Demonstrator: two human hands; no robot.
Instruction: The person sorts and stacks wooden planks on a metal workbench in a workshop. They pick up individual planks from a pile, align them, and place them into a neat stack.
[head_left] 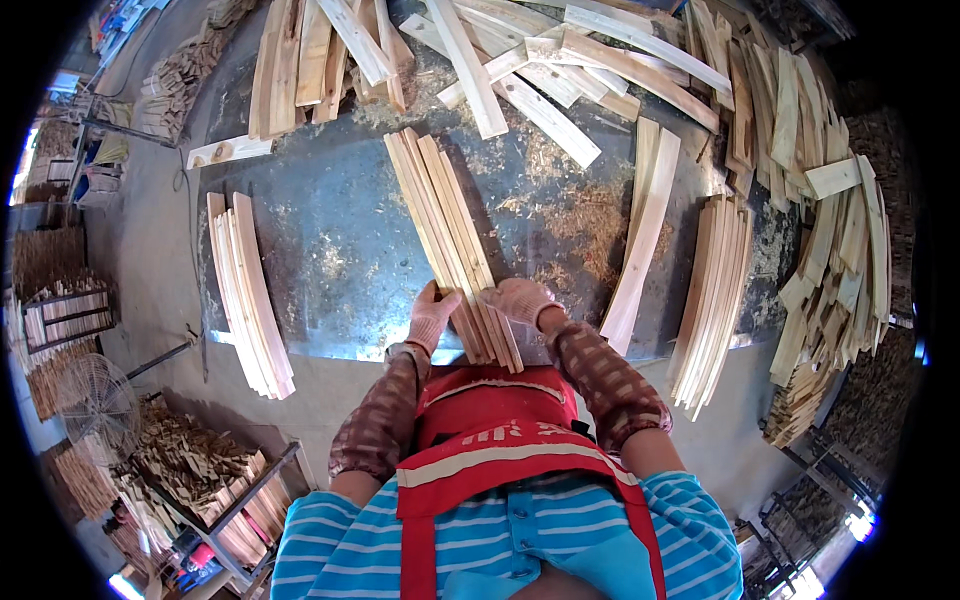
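Observation:
A bundle of several long, narrow wooden slats (445,230) lies on the metal table in front of me, tilted with its far end to the left. Its near end reaches past the table's edge toward my red apron. My left hand (432,312), in a pale knitted glove, grips the bundle's left side near that end. On the opposite side my right hand (521,298), gloved too, presses against the slats with its fingers curled at their edge. Both hands are closed around the same bundle. The fingertips are partly hidden by the wood.
A stack of slats (247,300) overhangs the table edge at left, another stack (712,300) at right. Two loose boards (643,235) lie between bundle and right stack. Piled boards (590,70) cover the far side. Sawdust marks the tabletop (330,230). A fan (97,400) stands left.

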